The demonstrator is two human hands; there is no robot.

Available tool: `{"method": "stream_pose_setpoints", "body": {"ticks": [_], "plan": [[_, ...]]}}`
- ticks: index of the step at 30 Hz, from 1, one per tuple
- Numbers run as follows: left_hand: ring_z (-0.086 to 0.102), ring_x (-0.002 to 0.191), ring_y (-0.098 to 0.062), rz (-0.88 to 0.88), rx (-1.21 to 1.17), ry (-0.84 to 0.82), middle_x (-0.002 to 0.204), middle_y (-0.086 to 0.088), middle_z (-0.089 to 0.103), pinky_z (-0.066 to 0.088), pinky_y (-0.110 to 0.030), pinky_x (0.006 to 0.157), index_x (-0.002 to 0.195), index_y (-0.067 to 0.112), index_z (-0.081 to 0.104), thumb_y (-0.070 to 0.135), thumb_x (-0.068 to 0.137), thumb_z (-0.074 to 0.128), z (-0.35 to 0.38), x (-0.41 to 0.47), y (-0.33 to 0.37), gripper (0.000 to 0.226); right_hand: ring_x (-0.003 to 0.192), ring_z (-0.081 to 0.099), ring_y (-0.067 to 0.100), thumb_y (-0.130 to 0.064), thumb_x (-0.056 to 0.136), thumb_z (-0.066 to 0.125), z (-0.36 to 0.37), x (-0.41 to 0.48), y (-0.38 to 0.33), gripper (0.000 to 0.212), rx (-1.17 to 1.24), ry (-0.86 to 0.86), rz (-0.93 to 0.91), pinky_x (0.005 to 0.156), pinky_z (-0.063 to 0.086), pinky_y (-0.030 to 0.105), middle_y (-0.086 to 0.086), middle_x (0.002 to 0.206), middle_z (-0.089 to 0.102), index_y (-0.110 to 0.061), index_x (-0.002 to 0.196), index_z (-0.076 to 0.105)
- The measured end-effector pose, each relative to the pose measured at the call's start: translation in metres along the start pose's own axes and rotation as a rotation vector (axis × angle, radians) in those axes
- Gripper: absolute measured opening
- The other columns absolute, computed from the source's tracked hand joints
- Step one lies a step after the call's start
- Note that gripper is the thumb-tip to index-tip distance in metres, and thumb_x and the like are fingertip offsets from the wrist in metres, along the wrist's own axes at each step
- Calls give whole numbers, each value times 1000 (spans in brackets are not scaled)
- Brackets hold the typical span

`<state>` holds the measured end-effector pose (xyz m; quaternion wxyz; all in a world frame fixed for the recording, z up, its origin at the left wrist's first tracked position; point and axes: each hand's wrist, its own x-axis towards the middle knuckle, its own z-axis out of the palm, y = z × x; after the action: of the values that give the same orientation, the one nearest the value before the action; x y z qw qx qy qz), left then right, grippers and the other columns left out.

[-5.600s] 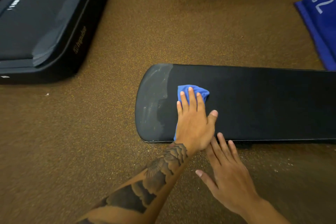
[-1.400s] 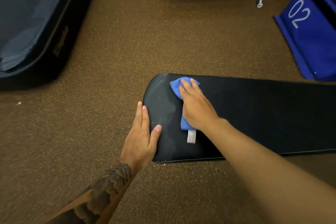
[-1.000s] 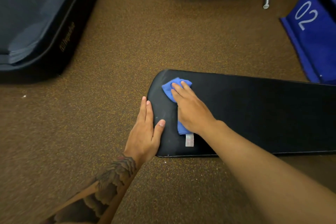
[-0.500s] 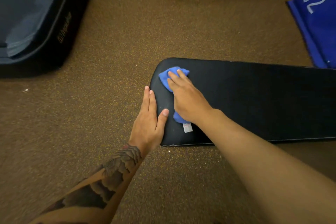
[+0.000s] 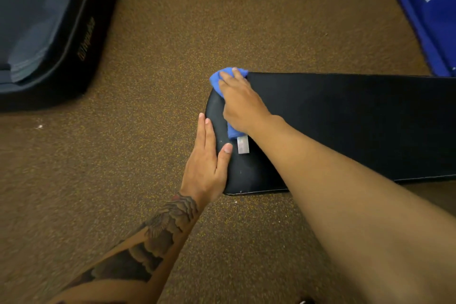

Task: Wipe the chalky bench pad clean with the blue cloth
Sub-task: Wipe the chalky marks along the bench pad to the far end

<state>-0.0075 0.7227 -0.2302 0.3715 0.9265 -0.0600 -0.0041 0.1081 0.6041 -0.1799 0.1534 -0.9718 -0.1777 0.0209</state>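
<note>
cloth [image 5: 217, 79] slid to pad [image 5: 345, 126] corner | right hand [image 5: 243, 103] presses it, mostly hidden | left hand [image 5: 207, 163] flat, released

My one camera sits on my head, looking steeply down and forward, close over my forearms. It takes in the floor [image 5: 148, 131], the pad's [image 5: 345, 126] left end at centre, and a mat [image 5: 37, 20] far left.

Two bare forearms, no sleeves, gloves, rings or watch visible. Left forearm [image 5: 138, 252] covered wrist to elbow in dark layered feather-like tattoo. Right forearm [image 5: 345, 205] unmarked. Fingers [image 5: 204, 131] with short, plain nails.
</note>
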Motion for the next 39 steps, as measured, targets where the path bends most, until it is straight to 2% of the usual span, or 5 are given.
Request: {"method": "stream_pose_setpoints", "body": {"ticks": [5, 15, 23, 32, 39], "plan": [[-12, 142, 7, -1, -3, -4, 160, 2, -11, 0, -6, 110, 153, 6, 2, 53, 94, 22, -1, 0, 2, 77, 144, 9, 27, 6, 81, 47, -1, -68, 11, 58, 74, -40, -147, 116, 15, 33, 9, 153, 24, 2, 138, 36], [-13, 137, 16, -4, -7, -3, 160, 5, -13, 0, -2, 107, 153, 10, 0, 54, 93, 21, -1, -1, 4, 78, 138, 17, 35, -5, 80, 53, -8, 8, 18, 47, -71, -2, 203, 110, 23, 43, 14, 145, 31, 5, 125, 44], [-13, 142, 8, -3, 10, -11, 160, 5, -13, -1, -5, 110, 153, 8, 2, 54, 93, 21, -2, 0, 3, 78, 143, -6, 35, -6, 81, 56, -10, -95, 11, 79, -186, -189, -99, 116, 13, 43, 15, 156, 0, 3, 145, 10], [-10, 143, 7, 3, 7, 6, 161, 4, -11, 0, -5, 109, 153, 9, 2, 54, 94, 22, -1, -1, 2, 77, 143, 1, 34, 2, 80, 47, -9, -32, 7, 64, 24, -28, 192, 115, 12, 46, 14, 154, 14, 2, 140, 26], [-10, 144, 3, 5, -1, -1, 160, 4, -12, -1, -7, 111, 153, 8, 2, 53, 94, 21, 0, -1, -1, 77, 141, 14, 39, 1, 78, 47, 6, -121, -19, 61, 61, -36, -51, 111, 27, 51, 20, 150, 27, 7, 138, 34]]}}
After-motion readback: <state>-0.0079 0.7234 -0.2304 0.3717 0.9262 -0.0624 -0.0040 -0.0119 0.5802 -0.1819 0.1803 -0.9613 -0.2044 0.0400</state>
